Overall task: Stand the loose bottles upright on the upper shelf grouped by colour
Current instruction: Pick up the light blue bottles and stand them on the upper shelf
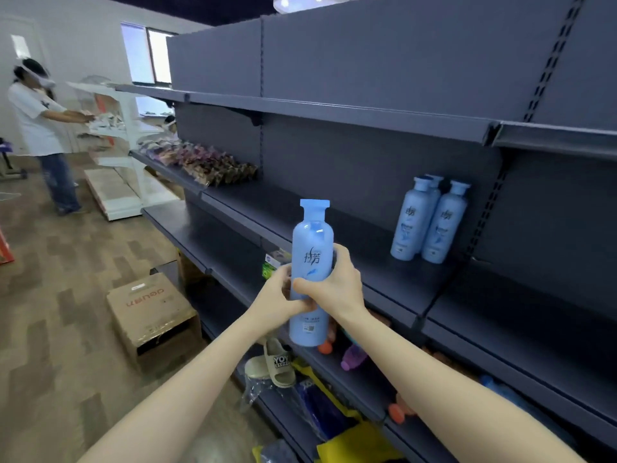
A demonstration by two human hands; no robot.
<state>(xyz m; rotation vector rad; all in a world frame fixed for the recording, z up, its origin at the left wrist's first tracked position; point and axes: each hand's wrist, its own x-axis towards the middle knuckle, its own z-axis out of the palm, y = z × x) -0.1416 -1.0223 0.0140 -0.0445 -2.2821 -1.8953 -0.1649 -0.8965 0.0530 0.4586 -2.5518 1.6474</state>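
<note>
Clearance: bare shelf deck (364,237) lies open beyond and to either side of the grip on the held blue bottle (312,248), bounded up-right by three standing blue bottles (430,222), far up-left by snack packets (207,162), overhead by the next shelf (334,111), beneath by loose bottles (354,357)

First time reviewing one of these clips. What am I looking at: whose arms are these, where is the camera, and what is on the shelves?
The camera is worn on a person's head, looking forward and down, so the bare arms are the wearer's own. The left hand and right hand both grip one upright light blue bottle in front of a dark shelf. On that shelf stand matching blue bottles, grouped together; wrapped packets lie further left. A purple bottle lies lower down. A cardboard box sits on the floor.
</note>
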